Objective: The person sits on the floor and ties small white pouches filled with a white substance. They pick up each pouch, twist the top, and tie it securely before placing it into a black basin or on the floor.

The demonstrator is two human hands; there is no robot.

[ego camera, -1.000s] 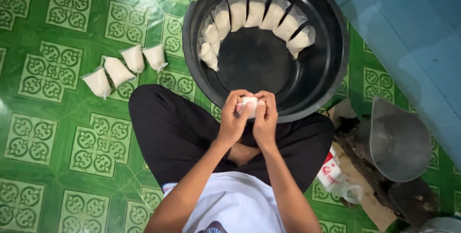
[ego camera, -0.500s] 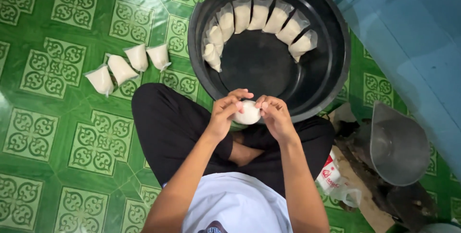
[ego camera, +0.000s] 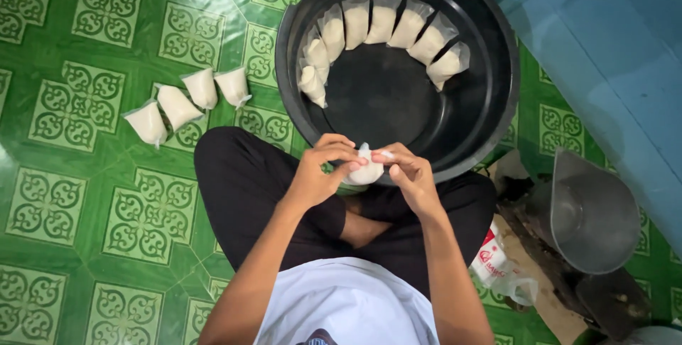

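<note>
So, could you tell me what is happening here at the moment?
A person sits cross-legged on a green tiled floor and holds a small white filled bag between the left hand and the right hand, over the near rim of a black tub. Seven similar bags line the tub's wall, and four more lie on the floor to the left.

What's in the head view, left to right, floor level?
Four bags on the tiles → left hand → small bag held by both hands → right hand → grey scoop. The black tub spans the middle, so it is left out.
</note>
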